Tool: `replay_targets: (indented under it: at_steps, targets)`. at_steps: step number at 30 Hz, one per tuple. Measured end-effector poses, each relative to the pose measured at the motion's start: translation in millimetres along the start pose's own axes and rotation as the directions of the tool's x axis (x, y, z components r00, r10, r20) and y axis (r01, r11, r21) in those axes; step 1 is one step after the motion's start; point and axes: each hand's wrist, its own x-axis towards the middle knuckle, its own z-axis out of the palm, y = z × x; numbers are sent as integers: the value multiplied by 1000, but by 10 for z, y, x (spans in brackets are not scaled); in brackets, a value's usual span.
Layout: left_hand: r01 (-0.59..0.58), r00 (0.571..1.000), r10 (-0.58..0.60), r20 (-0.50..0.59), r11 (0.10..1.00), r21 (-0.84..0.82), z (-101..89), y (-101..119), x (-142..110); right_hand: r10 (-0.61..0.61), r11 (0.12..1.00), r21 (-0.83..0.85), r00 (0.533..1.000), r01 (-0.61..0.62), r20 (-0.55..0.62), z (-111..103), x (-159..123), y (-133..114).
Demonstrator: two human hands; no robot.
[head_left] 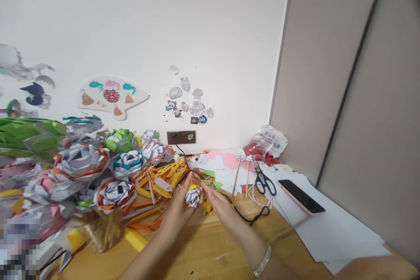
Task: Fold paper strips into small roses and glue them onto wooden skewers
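Note:
Between my two hands is a small paper flower (192,197), with white and grey petals and some yellow at its top edge. My left hand (179,205) holds it from the left, thumb and fingers along its side. On the other side, my right hand (220,203) has its fingers stretched toward the flower's right edge; whether the fingertips touch it is hard to make out. A beaded bracelet (263,261) circles the right wrist. Yellow and orange folded paper strips (162,179) lie just beyond my left hand, and a black cord (249,220) runs beside the right one.
Large paper flowers (82,162) crowd the left side. Black-handled scissors (264,181), a bead string (259,200) and thin wooden sticks (236,179) lie to the right. A phone (302,197) rests on white paper sheets (331,236). Behind stands a wall with a socket (181,137).

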Motion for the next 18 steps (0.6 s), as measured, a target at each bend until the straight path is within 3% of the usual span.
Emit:
replay_targets:
  at_steps: [3,7,13,18]
  targets:
    - [-8,1000,8,-18,1000,7,-4,-3,-13,-94,970,-224,996,91,-4,34,-34,-15]
    - [-3,999,3,-36,1000,9,-20,6,-32,-233,859,-462,972,220,31,96,-66,4]
    - [-10,1000,10,-3,1000,-8,-11,-7,6,-276,879,-405,961,250,-5,52,9,122]
    - [18,1000,-18,-10,1000,-26,5,28,20,-267,872,-455,954,180,-134,-82,77,141]
